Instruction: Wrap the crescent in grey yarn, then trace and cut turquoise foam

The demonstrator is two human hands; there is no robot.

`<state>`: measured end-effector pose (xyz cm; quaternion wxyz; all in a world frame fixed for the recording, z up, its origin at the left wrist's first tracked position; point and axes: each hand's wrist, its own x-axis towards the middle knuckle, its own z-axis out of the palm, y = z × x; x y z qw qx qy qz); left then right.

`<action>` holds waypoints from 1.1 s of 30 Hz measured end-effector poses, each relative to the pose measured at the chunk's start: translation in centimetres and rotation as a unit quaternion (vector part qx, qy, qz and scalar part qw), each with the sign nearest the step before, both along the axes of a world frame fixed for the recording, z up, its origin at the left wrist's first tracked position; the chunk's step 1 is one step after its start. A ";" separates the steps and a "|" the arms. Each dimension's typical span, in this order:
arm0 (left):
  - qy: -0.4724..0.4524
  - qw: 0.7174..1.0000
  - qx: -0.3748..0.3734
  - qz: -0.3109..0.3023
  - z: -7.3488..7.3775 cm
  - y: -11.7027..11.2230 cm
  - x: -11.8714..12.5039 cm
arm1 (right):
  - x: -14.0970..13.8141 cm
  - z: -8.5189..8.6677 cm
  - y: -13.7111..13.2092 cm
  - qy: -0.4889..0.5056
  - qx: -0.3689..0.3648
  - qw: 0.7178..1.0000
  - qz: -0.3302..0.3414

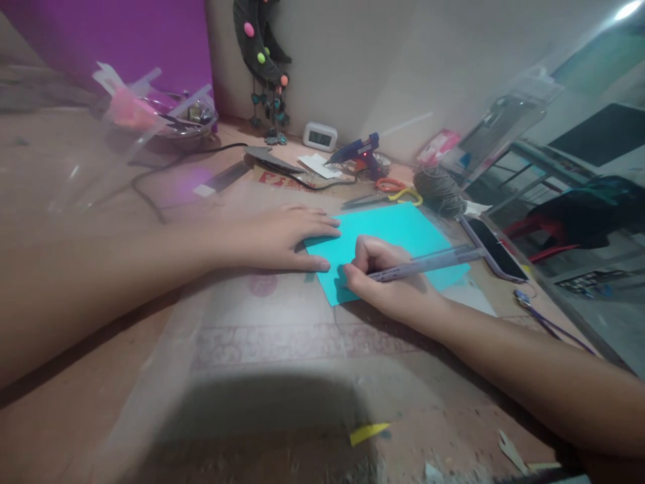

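A turquoise sheet of paper (398, 235) lies flat on the brown floor. My left hand (282, 236) rests palm down with fingers stretched out, its fingertips pressing the sheet's left edge. My right hand (375, 272) is closed around a purple pen (428, 262), whose tip meets the paper near the sheet's near-left corner. The pen's back end points to the right.
Behind the sheet lie scissors with red and yellow handles (390, 191), a blue glue gun (357, 153), a ball of twine (439, 189) and a small white clock (320, 136). A phone (496, 249) lies right of the sheet. Paper scraps (367, 432) litter the near floor.
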<state>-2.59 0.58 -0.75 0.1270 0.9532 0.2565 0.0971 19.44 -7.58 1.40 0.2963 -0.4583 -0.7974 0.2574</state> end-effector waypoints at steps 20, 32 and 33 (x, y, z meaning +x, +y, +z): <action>0.001 1.000 0.003 -0.001 -0.2 0.1 -0.1 | -0.1 0.3 -0.3 -0.002 -0.086 0.996 0.019; -0.007 1.000 0.008 -0.007 -0.4 0.2 -0.2 | 0.0 0.6 0.2 -0.010 -0.045 0.998 0.033; -0.007 1.000 0.008 -0.007 -0.4 0.2 -0.2 | 0.0 0.6 0.2 -0.009 -0.042 0.999 0.033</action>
